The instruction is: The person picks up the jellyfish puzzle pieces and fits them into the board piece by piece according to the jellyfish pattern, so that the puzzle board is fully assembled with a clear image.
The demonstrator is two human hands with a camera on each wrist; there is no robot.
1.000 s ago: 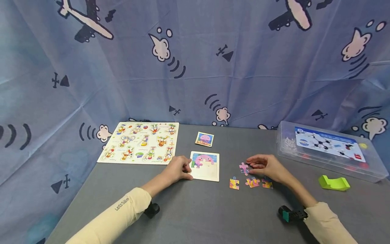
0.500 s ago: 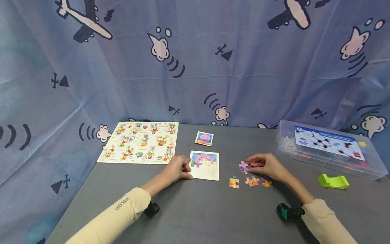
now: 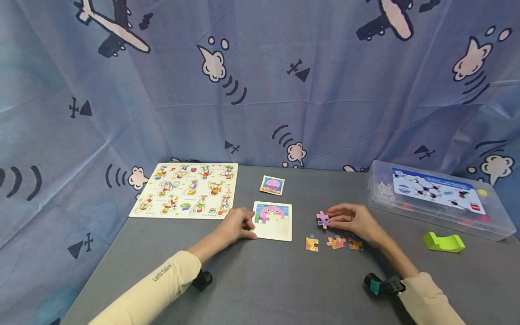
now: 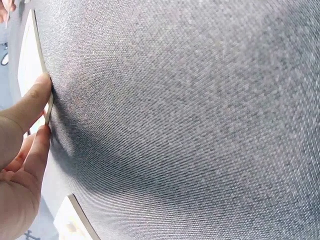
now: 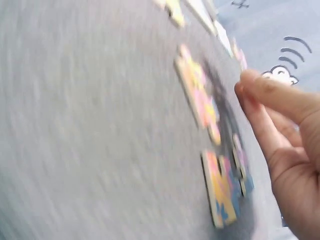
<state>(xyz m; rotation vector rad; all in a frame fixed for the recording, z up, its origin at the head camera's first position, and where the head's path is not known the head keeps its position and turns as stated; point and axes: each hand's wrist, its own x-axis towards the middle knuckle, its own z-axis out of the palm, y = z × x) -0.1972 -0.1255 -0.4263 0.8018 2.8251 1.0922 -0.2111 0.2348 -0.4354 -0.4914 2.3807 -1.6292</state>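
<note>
A pink jigsaw piece (image 3: 322,220) is pinched by the right hand (image 3: 357,221); a partly filled puzzle board (image 3: 277,230) is gripped by the left hand (image 3: 236,225).

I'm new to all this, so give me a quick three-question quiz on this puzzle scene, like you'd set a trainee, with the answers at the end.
1. Which hand has the pink piece at its fingertips?

2. True or false: the tray is completely filled with pieces.

3. Which of these lies nearest the clear box?
A) the small card
B) the green block
C) the large board

Key:
1. The right hand; the left hand is at the edge of the tray.
2. False: the top shows part of a picture, but the lower part is bare.
3. B.
</note>
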